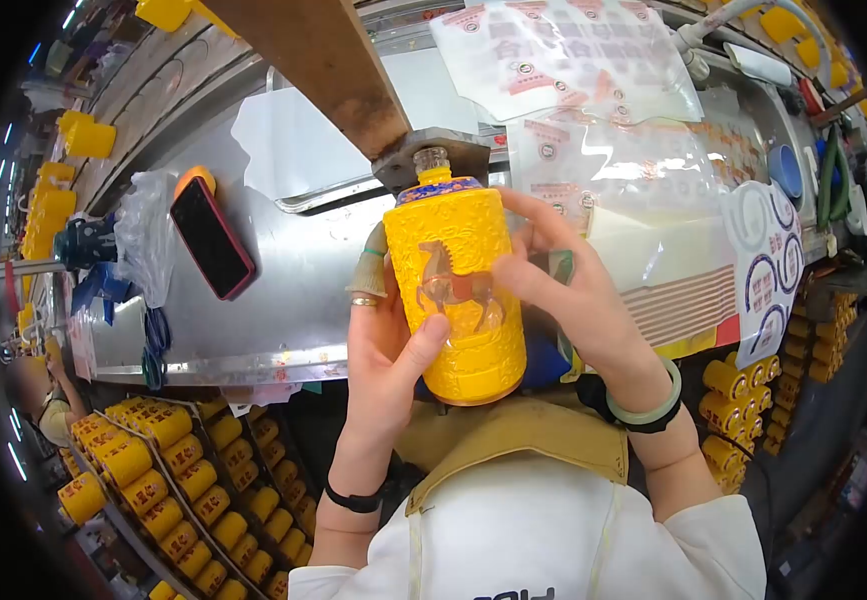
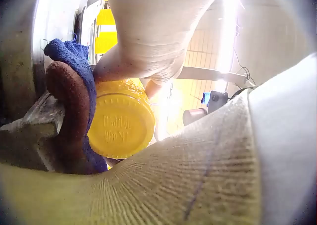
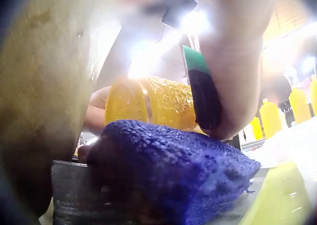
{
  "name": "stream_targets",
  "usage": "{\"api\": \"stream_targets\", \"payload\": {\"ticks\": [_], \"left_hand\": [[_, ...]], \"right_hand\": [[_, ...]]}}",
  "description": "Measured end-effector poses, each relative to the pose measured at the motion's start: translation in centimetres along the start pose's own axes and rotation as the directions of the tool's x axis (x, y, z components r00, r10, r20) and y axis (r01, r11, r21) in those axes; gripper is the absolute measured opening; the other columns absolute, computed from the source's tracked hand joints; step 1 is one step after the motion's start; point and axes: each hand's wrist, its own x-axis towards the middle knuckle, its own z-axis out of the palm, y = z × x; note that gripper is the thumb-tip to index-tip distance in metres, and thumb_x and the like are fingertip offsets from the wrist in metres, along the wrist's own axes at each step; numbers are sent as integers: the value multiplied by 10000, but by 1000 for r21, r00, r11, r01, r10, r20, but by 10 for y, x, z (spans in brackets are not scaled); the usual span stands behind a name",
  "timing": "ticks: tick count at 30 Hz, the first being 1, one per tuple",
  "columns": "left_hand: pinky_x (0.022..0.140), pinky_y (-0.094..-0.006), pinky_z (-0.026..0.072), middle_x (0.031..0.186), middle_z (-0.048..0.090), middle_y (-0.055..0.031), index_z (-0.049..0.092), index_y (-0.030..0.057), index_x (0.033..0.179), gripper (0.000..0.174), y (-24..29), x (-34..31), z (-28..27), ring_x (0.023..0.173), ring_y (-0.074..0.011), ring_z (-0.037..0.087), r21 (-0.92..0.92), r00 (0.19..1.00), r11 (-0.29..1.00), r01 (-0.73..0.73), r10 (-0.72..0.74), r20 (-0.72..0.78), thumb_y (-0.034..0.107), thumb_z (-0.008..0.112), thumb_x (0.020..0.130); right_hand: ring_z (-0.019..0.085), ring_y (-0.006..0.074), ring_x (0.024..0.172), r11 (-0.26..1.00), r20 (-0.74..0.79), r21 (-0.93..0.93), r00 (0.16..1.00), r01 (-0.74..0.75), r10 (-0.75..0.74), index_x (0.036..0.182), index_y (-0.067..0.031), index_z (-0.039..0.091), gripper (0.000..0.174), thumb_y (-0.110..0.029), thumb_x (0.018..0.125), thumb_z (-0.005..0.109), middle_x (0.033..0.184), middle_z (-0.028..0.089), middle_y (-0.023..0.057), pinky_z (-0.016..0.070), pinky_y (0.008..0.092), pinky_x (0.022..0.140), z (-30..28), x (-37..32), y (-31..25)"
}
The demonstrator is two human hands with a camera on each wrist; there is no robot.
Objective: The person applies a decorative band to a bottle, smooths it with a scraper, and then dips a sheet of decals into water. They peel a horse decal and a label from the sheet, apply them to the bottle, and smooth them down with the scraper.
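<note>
Honestly, left hand (image 1: 381, 362) and right hand (image 1: 585, 302) have fingers curled round the bottle (image 1: 475, 362); a dragging thumb might skew its horse picture (image 1: 443, 284).

Workshop, production type.
Metal-topped workbench (image 1: 288, 290) with printed sheets (image 1: 573, 65) spread over it; rows of matching yellow containers (image 1: 145, 492) racked at left, more at right; 2nd person (image 1: 57, 415), far left.
</note>
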Motion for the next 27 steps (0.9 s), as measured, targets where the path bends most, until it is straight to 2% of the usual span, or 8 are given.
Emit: {"api": "stream_targets", "payload": {"ticks": [6,9,13,15,19,21,25,27], "left_hand": [[1233,-437,287,1607,346,-151,179,15,1625,827,0,-1,1,1490,-274,361,-4,1000,1000,2,-2,-17,42,667,958],[1232,-438,288,1609,342,-152,175,16,1626,823,0,-1,1,1489,-273,361,10,1000,1000,-17,17,8,40,663,964],[1231,-439,291,1605,345,-153,172,15,1626,816,-1,0,0,1487,-273,363,18,1000,999,-27,27,14,53,663,975],[1231,-440,291,1603,347,-154,172,15,1626,814,-2,-1,0,1486,-273,365,10,1000,999,-31,31,5,60,664,979],[1232,-436,290,1603,348,-158,170,6,1624,806,-2,0,1,1485,-273,368,15,998,998,-53,53,19,60,657,983],[1233,-433,289,1604,346,-159,170,4,1622,804,-2,0,1,1485,-273,368,8,998,998,-60,60,26,57,656,984],[1233,-427,289,1598,354,-157,175,2,1617,792,0,0,4,1484,-268,368,27,997,997,-69,69,25,47,649,985],[1232,-425,290,1595,357,-157,177,2,1616,787,0,-1,5,1484,-267,368,25,996,996,-85,84,17,40,646,985]], "right_hand": [[529,65,890,998,-26,-68,1000,-8,6,1506,1,457,722,-127,892,814,931,519,-34,448,232,819,4,0,-3],[524,73,917,995,11,-96,999,36,-35,1507,0,456,681,-171,929,773,978,541,-19,443,240,852,-2,-1,-2],[506,94,1025,999,19,41,1000,19,-19,1505,8,477,596,-300,1003,573,1060,542,-5,406,270,955,-19,-1,-4],[554,101,1026,992,-83,-19,989,121,-122,1454,-3,520,471,-104,1004,613,1097,599,16,442,264,949,-26,-4,-15],[595,113,1007,983,-105,-85,980,162,-171,1392,1,576,429,-2,964,615,1097,644,30,476,277,931,-33,8,-37],[646,148,1000,833,13,-288,872,472,-489,1319,-3,623,427,79,900,617,1107,685,67,511,278,893,-23,13,-57],[652,143,990,616,251,-576,834,537,-492,1277,-7,652,378,63,906,639,1108,686,68,533,296,890,3,15,-85],[666,217,911,411,409,-620,722,669,-558,1235,-36,674,363,38,880,685,1017,685,106,547,329,798,21,17,-79]]}}
